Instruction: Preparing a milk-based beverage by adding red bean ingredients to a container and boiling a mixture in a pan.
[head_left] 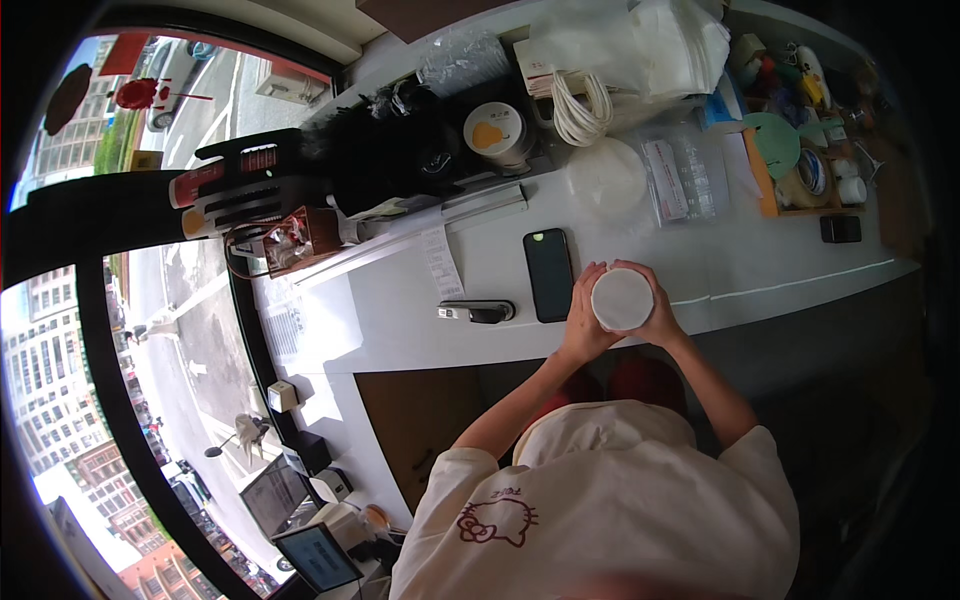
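Observation:
Both of my hands wrap a white lidded round cup (pixel 621 298) held over the near edge of the white counter (pixel 760 260). My left hand (pixel 581 318) grips its left side, fingers curled over the rim. My right hand (pixel 659 313) clasps the right side. A black phone (pixel 549 274) lies flat on the counter just left of my left hand.
A black handheld scanner (pixel 480 312) and a paper receipt (pixel 440 262) lie left of the phone. Farther back sit a round translucent lid (pixel 606 178), a clear plastic bag (pixel 683 176), stacked white bags (pixel 640 45), a sealed cup (pixel 497 132) and a tray of small items (pixel 805 160).

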